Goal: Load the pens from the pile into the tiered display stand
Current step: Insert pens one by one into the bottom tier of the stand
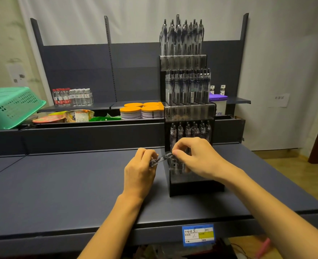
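A black tiered display stand (195, 186) with clear front panels stands on the dark shelf. Its top and middle tiers are packed with clear pens with black clips. Several pens (190, 130) stand in the lowest tier. One clear pen (161, 159) lies nearly level just left of that tier. My left hand (138, 174) grips its left end. My right hand (195, 156) pinches its right end in front of the lowest tier and hides part of that tier. No loose pile of pens is in view.
A dark blue shelf surface (70, 184) stretches to the left of the stand. Behind it are a green basket (10, 107), water bottles (72, 97), orange-lidded tubs (141, 110), food packs and a purple-lidded tub (219, 103). A blue price tag (198, 235) sits on the front edge.
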`<state>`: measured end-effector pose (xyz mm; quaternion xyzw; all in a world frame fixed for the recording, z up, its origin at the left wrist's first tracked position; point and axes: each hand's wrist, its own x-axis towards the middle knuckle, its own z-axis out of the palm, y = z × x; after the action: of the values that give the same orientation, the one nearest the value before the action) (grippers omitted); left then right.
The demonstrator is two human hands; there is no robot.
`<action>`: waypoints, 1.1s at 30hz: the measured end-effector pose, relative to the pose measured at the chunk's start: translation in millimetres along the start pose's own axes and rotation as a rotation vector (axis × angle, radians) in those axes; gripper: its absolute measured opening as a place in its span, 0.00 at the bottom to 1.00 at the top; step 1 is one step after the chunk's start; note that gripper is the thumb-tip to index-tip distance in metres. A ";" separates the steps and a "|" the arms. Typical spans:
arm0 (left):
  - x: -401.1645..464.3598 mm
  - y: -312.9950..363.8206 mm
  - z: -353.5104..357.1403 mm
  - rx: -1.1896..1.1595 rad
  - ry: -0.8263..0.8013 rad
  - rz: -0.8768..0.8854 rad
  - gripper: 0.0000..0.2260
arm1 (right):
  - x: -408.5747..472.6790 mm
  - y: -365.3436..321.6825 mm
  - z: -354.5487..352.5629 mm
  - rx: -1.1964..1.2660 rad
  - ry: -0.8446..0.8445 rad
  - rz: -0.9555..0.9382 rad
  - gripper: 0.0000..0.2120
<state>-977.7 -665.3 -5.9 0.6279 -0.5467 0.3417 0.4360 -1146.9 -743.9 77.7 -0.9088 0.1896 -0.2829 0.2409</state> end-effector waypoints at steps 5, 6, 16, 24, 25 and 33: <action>-0.3 -0.4 -0.1 0.006 -0.003 -0.014 0.10 | -0.8 2.0 -6.2 0.171 0.083 0.062 0.04; -0.2 0.0 -0.2 0.010 -0.004 -0.016 0.09 | -0.9 2.4 -7.7 0.203 0.116 0.071 0.05; 0.2 2.0 -0.6 0.015 0.001 -0.001 0.08 | 6.8 13.2 -33.9 0.439 0.540 0.076 0.07; 0.0 0.8 0.9 0.029 0.004 -0.010 0.09 | 9.1 20.9 -66.6 0.288 0.773 0.009 0.05; 0.2 0.9 1.0 0.030 0.006 -0.011 0.09 | 9.1 22.3 -67.9 0.262 0.782 0.007 0.05; -0.1 0.2 1.0 0.020 -0.008 -0.012 0.11 | 10.9 30.2 -66.4 0.137 0.760 0.016 0.05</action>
<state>-977.9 -666.2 -6.3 0.6369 -0.5412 0.3420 0.4295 -1185.0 -795.7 114.0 -0.7194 0.2531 -0.6098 0.2160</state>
